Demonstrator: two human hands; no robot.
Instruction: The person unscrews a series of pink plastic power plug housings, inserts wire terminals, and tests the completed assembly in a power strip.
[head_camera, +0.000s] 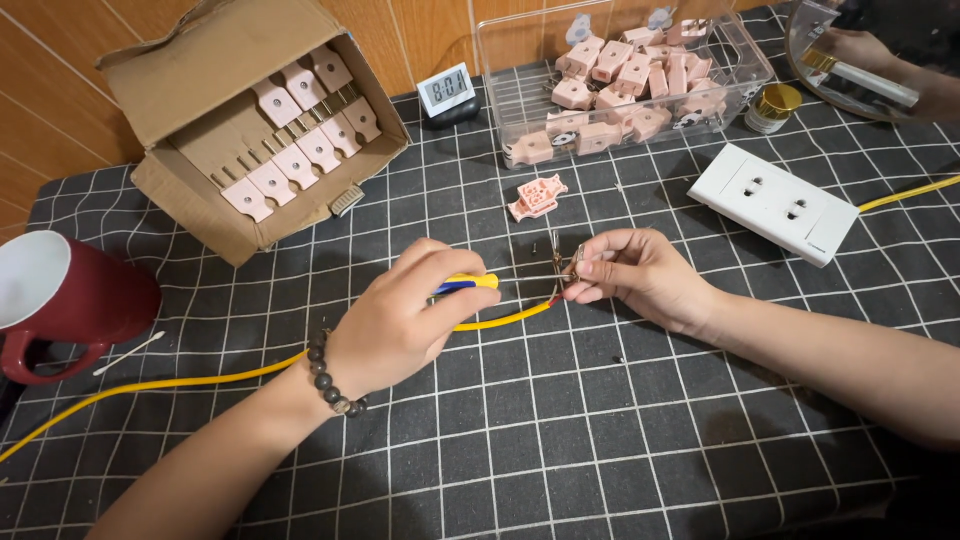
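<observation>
My left hand (405, 315) grips a screwdriver (470, 283) with a yellow and blue handle, its thin shaft pointing right. My right hand (640, 275) pinches a small metal terminal piece (573, 262) at the stripped end of a yellow cable (200, 380). The screwdriver tip meets that metal piece. The cable runs left across the dark checked cloth and passes under my left wrist, which wears a bead bracelet. A pink plug half (537, 196) lies open on the cloth just beyond my hands.
A cardboard box (190, 60) of pink plug parts stands at the back left. A clear plastic bin (740, 75) holds several more. Nearby are a small digital clock (446, 92), a white double socket (772, 202), a red mug (70, 295), a cotton swab (128, 352) and a gold-lidded jar (773, 108).
</observation>
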